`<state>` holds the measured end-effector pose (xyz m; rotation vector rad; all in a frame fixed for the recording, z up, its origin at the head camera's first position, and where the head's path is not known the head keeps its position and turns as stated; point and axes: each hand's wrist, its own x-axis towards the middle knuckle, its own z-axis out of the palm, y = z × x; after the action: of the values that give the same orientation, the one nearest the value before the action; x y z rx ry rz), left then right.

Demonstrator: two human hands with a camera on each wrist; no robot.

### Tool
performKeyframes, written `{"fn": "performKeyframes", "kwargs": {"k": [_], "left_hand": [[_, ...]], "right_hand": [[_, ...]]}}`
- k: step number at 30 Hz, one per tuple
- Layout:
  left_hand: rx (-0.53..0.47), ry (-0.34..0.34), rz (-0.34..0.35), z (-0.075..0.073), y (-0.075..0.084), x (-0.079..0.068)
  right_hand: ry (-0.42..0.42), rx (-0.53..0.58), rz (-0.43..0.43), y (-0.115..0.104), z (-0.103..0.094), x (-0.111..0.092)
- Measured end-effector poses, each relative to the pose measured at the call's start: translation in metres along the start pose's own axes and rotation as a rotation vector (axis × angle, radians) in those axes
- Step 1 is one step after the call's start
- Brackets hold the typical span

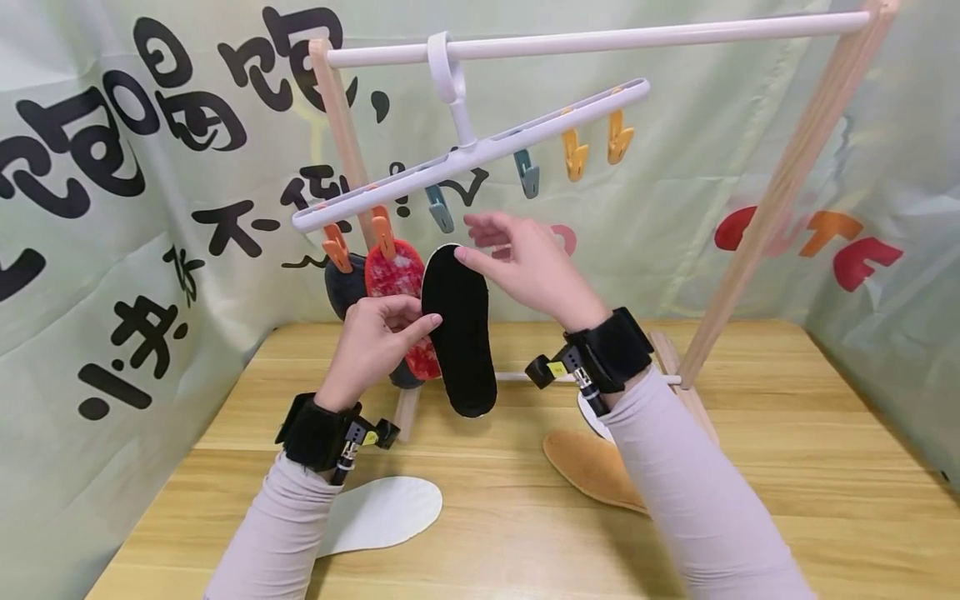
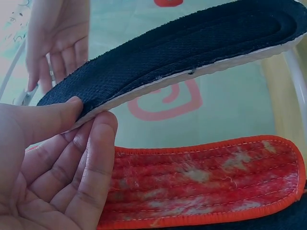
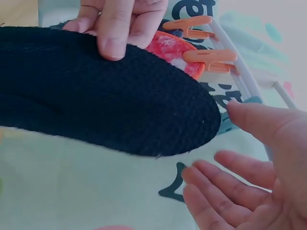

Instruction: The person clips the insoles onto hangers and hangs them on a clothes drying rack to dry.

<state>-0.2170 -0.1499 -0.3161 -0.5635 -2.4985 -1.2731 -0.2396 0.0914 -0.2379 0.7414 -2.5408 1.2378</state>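
My left hand (image 1: 375, 337) pinches the left edge of a black insole (image 1: 461, 350) between thumb and fingers, holding it upright, toe end up. A pale underside (image 2: 168, 84) shows along the insole's edge in the left wrist view. Beside its top end is my right hand (image 1: 528, 262), fingers spread and loosely bent; in the right wrist view the thumb (image 3: 254, 117) stands just off the tip. Above the insole hangs a teal clip (image 1: 440, 210). Behind my left hand, a red patterned insole (image 1: 392, 271) and a dark insole (image 1: 342, 283) hang from orange clips (image 1: 383, 233).
A tilted white hanger (image 1: 480, 153) hooks over a white rail (image 1: 637, 37) on a wooden frame (image 1: 780, 200). It also bears another teal clip (image 1: 528, 173) and two yellow clips (image 1: 575, 157). On the table lie a white insole (image 1: 386, 512) and a tan insole (image 1: 592, 467), partly behind my sleeves.
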Motion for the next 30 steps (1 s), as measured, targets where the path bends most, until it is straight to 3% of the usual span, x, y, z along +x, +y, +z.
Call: {"fn": "performKeyframes", "kwargs": {"k": [5,11,20,30], "left_hand": [[0.007,0.002,0.024,0.001,-0.002,0.002],[-0.002,-0.006,0.025,0.0,-0.005,0.004],[-0.033,-0.004,0.015,-0.003,-0.007,0.001],[0.007,-0.005,0.014,-0.003,-0.007,0.001]], "right_hand": [[0.016,0.002,-0.007,-0.009,-0.001,0.014],[0.02,0.086,-0.01,-0.013,0.004,0.026],[0.061,0.132,-0.031,-0.023,0.012,0.033],[0.079,0.166,-0.051,-0.023,0.016,0.036]]}}
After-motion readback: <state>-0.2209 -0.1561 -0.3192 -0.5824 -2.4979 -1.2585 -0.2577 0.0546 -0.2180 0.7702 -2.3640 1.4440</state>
